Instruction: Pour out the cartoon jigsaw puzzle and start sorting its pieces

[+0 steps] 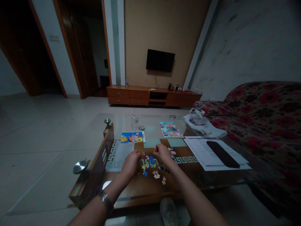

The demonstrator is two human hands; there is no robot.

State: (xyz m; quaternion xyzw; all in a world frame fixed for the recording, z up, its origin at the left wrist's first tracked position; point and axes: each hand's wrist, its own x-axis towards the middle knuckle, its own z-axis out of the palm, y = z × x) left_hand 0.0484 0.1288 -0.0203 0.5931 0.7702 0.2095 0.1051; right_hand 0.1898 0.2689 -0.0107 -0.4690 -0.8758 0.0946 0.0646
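On the glass coffee table (pixel 150 185), loose jigsaw puzzle pieces (pixel 152 161) lie scattered around and between my hands. My left hand (pixel 131 164) is closed at the left edge of the pieces, its fingertips curled together; whatever is in them is hidden. My right hand (pixel 163 153) is closed in a pinch over the far right side of the pieces, and I cannot make out what it holds. A pale puzzle piece (pixel 156 176) and a pink and yellow one (pixel 164 180) lie nearer to me. Beyond my left hand is a colourful cartoon picture (pixel 133 137).
A clear glass jar (pixel 134 122) stands beside a metal lid (pixel 141 127). Another lidded jar (pixel 172 120) is by printed cartoon sheets (pixel 171 129). To the right are papers (pixel 199 153), a black phone-like slab (pixel 222 153) and a white plastic bag (pixel 204 125). A floral sofa (pixel 265 116) borders the table.
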